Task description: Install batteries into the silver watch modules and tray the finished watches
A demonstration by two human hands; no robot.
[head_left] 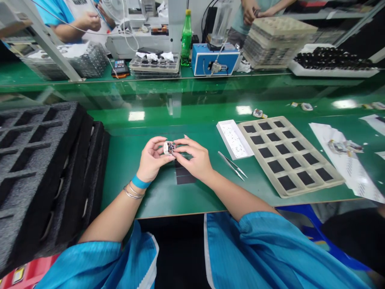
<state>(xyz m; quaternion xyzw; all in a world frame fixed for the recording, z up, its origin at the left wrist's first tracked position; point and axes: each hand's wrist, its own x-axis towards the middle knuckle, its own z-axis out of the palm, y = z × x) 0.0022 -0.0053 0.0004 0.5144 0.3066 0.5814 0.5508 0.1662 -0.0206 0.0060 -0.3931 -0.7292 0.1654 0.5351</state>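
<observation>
**Small white electronic part (169,147) pinched above the green worktop (144,204)**

The part sits at 12 o'clock from the person's chest, just above the worktop, with dark components showing on its face. The fingers (159,141) of the left hand (152,158) curl around its near side, and the fingertips (183,144) of the right hand (194,157) press against its other side, so both hands are grasping it. A blue wristband (140,182) and thin silver bangles (134,192) circle the left wrist. Dark pads (185,174) lie beneath the hands. Fine tweezers (232,165) rest at 2 o'clock, just beyond the right hand, beside a white tray (234,139). Further along stands a beige tray with dark square pockets (288,154). Black foam packaging (39,160) fills 9 o'clock. Across the worktop at 12 o'clock stand a green bottle (186,40), its label too small to read, and a blue machine (215,59). A co-worker's hand (249,10) shows at 1 o'clock.
</observation>
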